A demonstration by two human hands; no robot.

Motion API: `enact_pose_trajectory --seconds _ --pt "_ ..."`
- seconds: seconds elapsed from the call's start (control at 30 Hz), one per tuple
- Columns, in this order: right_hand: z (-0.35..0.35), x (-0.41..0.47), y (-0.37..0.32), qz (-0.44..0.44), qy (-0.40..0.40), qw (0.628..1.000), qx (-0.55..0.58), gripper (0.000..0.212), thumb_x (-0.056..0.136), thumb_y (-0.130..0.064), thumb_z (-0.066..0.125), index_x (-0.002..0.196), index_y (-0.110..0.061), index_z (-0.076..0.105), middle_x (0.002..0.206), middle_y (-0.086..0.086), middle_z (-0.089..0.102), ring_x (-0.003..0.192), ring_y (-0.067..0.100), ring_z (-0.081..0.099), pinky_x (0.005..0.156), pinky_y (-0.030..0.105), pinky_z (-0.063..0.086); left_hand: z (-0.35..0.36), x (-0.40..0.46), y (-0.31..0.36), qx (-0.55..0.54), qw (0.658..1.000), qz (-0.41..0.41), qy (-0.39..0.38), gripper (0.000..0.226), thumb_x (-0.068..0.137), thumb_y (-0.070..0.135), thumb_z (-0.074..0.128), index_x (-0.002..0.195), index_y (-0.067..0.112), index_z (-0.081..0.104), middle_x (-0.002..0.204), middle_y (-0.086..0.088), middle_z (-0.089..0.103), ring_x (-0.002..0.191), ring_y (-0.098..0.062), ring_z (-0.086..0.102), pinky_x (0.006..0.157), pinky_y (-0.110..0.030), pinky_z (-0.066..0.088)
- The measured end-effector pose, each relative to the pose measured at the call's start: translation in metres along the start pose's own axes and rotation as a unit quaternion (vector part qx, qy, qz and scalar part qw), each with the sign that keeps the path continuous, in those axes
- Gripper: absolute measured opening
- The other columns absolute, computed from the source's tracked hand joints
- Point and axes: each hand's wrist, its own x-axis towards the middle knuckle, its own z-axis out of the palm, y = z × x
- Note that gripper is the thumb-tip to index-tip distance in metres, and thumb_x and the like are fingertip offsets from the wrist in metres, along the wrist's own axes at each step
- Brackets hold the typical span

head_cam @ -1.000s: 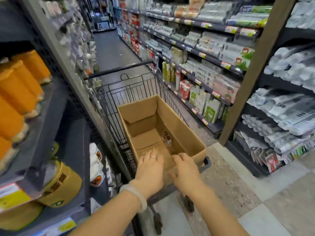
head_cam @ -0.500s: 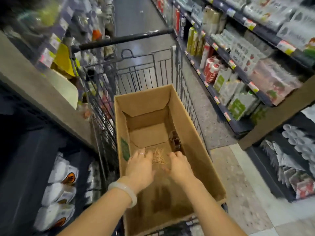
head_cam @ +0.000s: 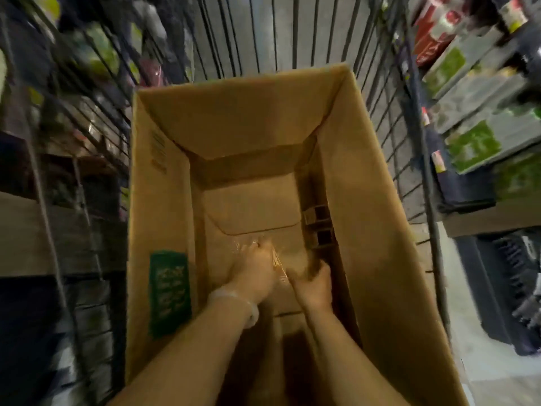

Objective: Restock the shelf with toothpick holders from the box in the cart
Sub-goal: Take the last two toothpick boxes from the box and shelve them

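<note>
- Store aisle, blurred by head motion: shelves (head_cam: 480, 83) of packaged goods run along the right, darker shelving on the left, and a wire cart (head_cam: 263, 33) fills the middle.
- Half a second ago the view still took in the cart handle and the aisle floor; now it looks almost straight down into the box (head_cam: 377, 200), so the head has dropped forward and closer.
- Both arms have gone deeper: the hands, which were hovering over the loose toothpicks (head_cam: 276, 263), are now down on the box floor.
- Left hand (head_cam: 253, 272), with a pale bracelet at the wrist, has its fingers curled over the scatter of toothpicks and a clear wrapper or holder; what exactly it holds is too blurred to tell.
- Right hand (head_cam: 314, 284) has shifted toward the right wall; its fingers look bent, but whether they grip anything I cannot tell.
- Two holders (head_cam: 317, 227) lie unmoved against the right inner wall, just beyond the right hand.
- My reading: a holder has spilled, and the person is gathering toothpicks rather than lifting stock.
- Box is nearly empty, so the restock looks close to done, with the last holders yet to go to the shelf.
- Risk: toothpicks slip through fingers or lodge under the box flaps.
</note>
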Motion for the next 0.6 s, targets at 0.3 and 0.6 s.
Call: enact_pose_trajectory --seconds 0.3,0.6 --pt "0.035 0.084 0.002 0.082 0.176 0.954 0.228 0.097 0.066 -0.055 0.075 0.143 -0.015 0.033 0.140 0.012 0.046 0.130 0.032 0.044 0.109 0.044 0.036 0.027 0.112 0.013 -0.087 0.989 0.100 0.070 0.073 0.085 0.020 0.064 0.147 0.018 0.025 0.149 -0.004 0.033 0.138 -0.021 0.025 0.113 -0.030 0.021" --pt "0.059 0.103 0.014 0.012 0.345 0.923 0.173 0.085 0.068 -0.035 0.082 0.138 -0.004 0.043 0.134 0.018 0.053 0.125 0.033 0.050 0.103 0.044 0.040 0.040 0.163 0.046 -0.009 0.974 0.220 0.054 0.043 0.078 0.008 0.062 0.120 0.008 0.054 0.128 -0.009 0.050 0.129 -0.023 0.033 0.106 -0.031 0.031"
